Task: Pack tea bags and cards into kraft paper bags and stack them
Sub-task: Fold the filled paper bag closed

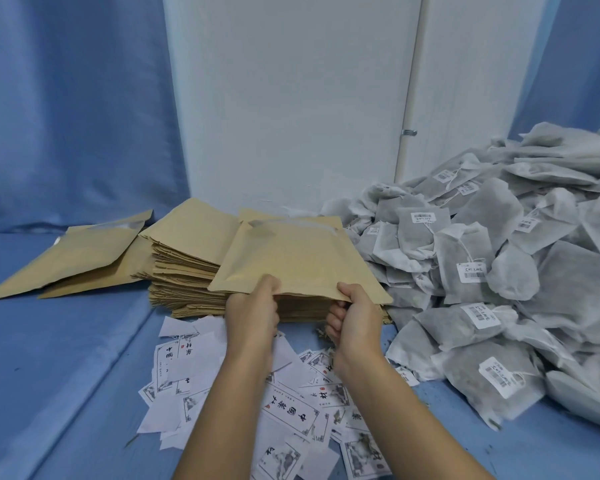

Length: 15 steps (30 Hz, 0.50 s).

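A kraft paper bag [291, 258] is held up off a tall stack of kraft bags [184, 271] in the middle. My left hand [253, 313] pinches its near edge on the left, thumb on top. My right hand [352, 323] grips the same edge further right. The bag's far end, with a clear strip, tilts away from me. White printed cards [291, 410] lie scattered on the blue cloth under my forearms. A large heap of grey tea bags [482, 271] with barcode tags fills the right side.
Two flat kraft bags [77, 261] lie to the left of the stack. A blue cloth [49, 375] covers the surface, with blue curtains behind on both sides and a white wall panel [291, 98] straight ahead.
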Each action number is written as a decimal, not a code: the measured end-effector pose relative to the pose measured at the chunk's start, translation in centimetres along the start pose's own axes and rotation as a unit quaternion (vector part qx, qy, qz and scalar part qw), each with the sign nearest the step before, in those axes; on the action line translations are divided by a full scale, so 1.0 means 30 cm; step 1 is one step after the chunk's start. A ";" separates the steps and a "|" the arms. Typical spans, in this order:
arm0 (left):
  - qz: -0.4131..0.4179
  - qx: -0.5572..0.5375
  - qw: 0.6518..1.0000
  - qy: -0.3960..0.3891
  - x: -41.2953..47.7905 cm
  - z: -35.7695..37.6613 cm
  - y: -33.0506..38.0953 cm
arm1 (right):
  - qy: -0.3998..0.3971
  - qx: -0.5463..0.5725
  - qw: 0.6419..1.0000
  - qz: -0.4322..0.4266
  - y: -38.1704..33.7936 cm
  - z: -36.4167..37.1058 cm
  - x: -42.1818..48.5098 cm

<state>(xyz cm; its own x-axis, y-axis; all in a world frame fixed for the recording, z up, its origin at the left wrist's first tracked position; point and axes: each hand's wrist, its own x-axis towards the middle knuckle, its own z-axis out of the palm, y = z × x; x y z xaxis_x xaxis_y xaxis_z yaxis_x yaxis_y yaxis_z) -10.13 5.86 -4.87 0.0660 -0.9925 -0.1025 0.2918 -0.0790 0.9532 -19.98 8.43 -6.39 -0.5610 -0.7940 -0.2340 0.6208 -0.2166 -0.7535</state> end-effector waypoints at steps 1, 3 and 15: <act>0.006 -0.015 1.000 0.018 0.006 -0.009 0.005 | 0.004 -0.003 1.000 -0.003 -0.006 -0.004 0.003; 0.008 -0.046 0.998 0.037 0.017 -0.028 0.012 | 0.006 -0.020 1.000 -0.009 -0.012 -0.007 0.006; 0.041 -0.061 0.997 0.029 0.040 -0.063 0.014 | 0.001 -0.035 0.999 -0.016 -0.001 -0.012 0.007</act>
<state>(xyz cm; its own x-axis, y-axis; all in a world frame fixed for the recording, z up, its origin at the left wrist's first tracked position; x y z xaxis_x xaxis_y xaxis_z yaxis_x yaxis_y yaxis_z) -8.13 4.81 -5.14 0.1476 -0.9880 -0.0459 0.3969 0.0167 0.9177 -20.30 8.45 -6.64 -0.5813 -0.7859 -0.2108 0.5633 -0.2017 -0.8013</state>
